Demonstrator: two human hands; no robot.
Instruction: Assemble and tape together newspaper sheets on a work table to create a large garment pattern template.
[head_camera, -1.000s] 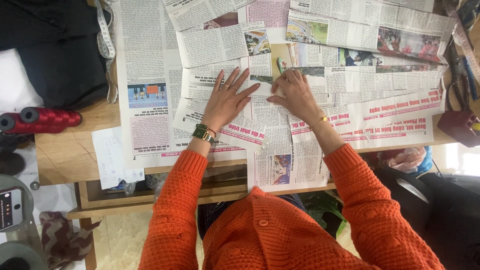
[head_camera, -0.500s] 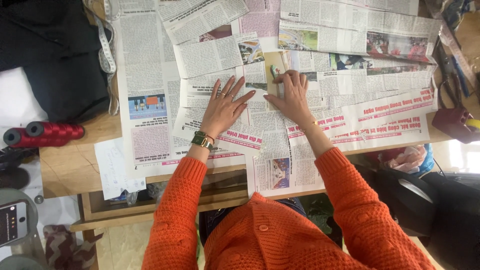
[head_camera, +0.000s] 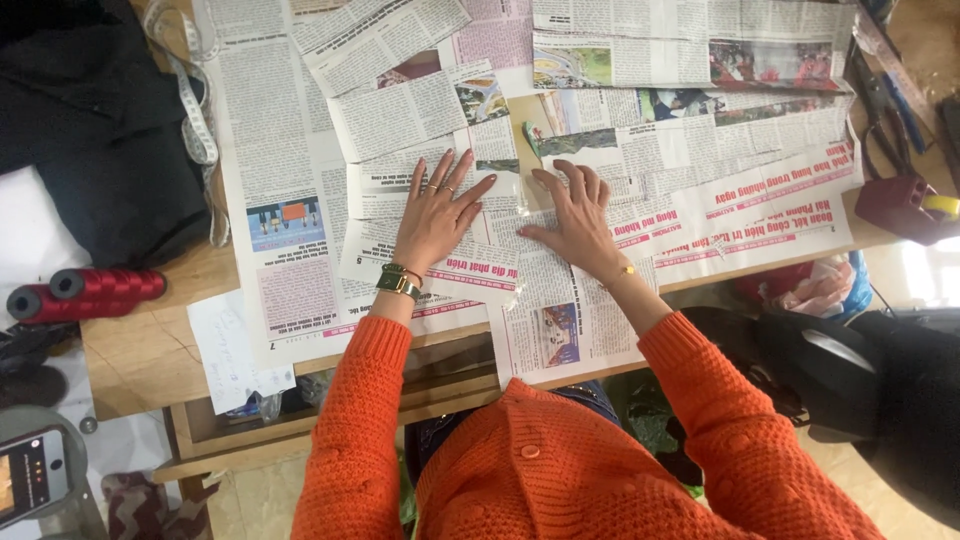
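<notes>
Both your hands are flat, palms down, on the overlapping newspaper sheets (head_camera: 600, 150) that cover most of the counter (head_camera: 140, 350). Nothing is pinched or gripped.

Left hand (head_camera: 435, 215): fingers spread wide, pressing a small newspaper cutting (head_camera: 400, 190) near the middle of the counter. There are rings on the fingers and a watch and bracelet (head_camera: 398, 280) at the wrist.

Right hand (head_camera: 578, 215): fingers slightly fanned, thumb out toward the left hand, pressing the sheets just beside it. A thin gold bracelet (head_camera: 625, 270) sits on the wrist. The hands are near each other but not touching.

The sheets run from the far edge to the near edge, and one page (head_camera: 560, 335) overhangs the near edge between your orange sleeves (head_camera: 350, 420).

Around them:
- Two red thread spools (head_camera: 85, 292) lie on their sides at the counter's left edge.
- A white measuring tape (head_camera: 195, 110) loops along the left side of the paper, beside black fabric (head_camera: 90, 130) in the far left corner.
- A dark red box (head_camera: 900, 205) sits at the right edge, with scissors (head_camera: 880, 110) just beyond it.
- A white paper slip (head_camera: 235, 355) lies at the near left, partly over the edge.
</notes>
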